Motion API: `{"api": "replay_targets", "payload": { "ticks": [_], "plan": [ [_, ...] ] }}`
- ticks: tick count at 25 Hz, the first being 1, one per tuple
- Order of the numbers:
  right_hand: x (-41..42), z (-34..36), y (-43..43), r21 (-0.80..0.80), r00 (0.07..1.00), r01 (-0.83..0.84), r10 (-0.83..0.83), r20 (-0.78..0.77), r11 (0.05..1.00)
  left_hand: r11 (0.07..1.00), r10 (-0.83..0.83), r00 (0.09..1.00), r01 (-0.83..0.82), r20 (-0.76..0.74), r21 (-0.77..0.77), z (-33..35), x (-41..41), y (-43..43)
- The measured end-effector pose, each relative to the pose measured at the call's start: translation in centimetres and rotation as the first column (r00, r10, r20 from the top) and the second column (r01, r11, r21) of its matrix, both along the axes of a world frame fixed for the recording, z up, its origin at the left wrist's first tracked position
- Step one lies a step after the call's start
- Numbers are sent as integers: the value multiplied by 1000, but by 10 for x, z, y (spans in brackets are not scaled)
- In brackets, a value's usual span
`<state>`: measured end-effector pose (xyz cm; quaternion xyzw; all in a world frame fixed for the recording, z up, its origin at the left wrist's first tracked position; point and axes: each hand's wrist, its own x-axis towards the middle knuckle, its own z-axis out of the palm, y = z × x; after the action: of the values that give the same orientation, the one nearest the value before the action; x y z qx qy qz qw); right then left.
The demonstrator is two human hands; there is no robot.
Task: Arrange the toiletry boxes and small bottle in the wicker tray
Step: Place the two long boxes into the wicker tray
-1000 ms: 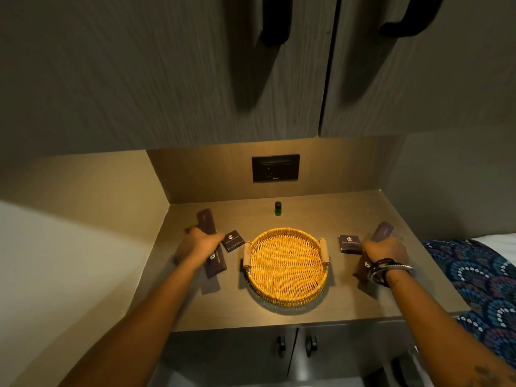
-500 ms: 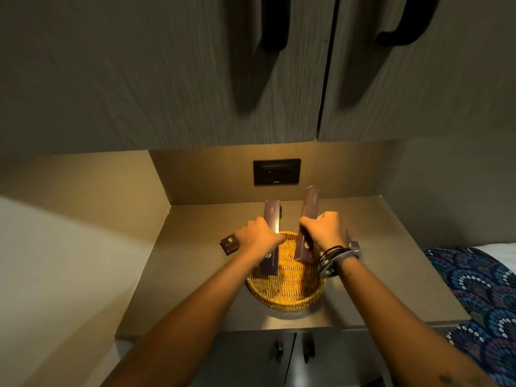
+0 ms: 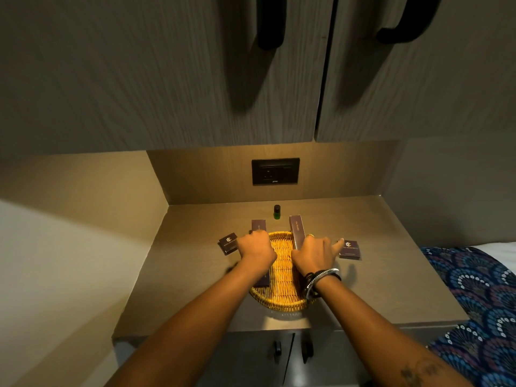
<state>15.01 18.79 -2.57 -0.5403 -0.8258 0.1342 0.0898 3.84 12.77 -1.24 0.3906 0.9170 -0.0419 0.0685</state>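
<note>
1. At the centre of the counter (image 3: pixel 178 275), the round wicker tray (image 3: pixel 282 300) sits near the front edge, its woven floor lit yellow.
2. Left long box (image 3: pixel 259 227): a dark, narrow toiletry box lying lengthwise along the tray's left side, its far end reaching past the rim and its near end showing below the wrist.
3. Left hand (image 3: pixel 255 248): laid palm-down over this box with fingers curled on it, grasping it.
4. Right long box (image 3: pixel 297 231): a matching narrow box lying along the tray's right side, far end over the rim.
5. Right hand (image 3: pixel 314 251): pressed down on the near part of this box, fingers spread, one reaching toward the right; bracelets (image 3: pixel 321 277) circle the wrist.
6. Small square boxes: one (image 3: pixel 227 243) on the counter just left of the tray, another (image 3: pixel 349 249) just right of it.
7. Small bottle (image 3: pixel 277 212): green with a dark cap, upright on the counter behind the tray.
8. Surroundings: a black wall socket (image 3: pixel 275 171) on the back panel; cabinet doors (image 3: pixel 167 71) with dark handles above.
</note>
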Motion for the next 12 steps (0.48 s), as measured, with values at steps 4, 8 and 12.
{"api": "replay_targets", "payload": {
  "ticks": [4,8,12],
  "plan": [
    [-3,-1,-1,51,996,-27,23,90,998,998,-34,998,31,-46,-48,-3,4,-1],
    [-2,-4,-1,93,984,-74,57,171,993,996,-56,998,54,-32,-72,-1,5,-1],
    [1,-2,-2,117,973,-115,88,215,987,995,-80,996,78,-37,-64,-2,6,-4]
  ]
}}
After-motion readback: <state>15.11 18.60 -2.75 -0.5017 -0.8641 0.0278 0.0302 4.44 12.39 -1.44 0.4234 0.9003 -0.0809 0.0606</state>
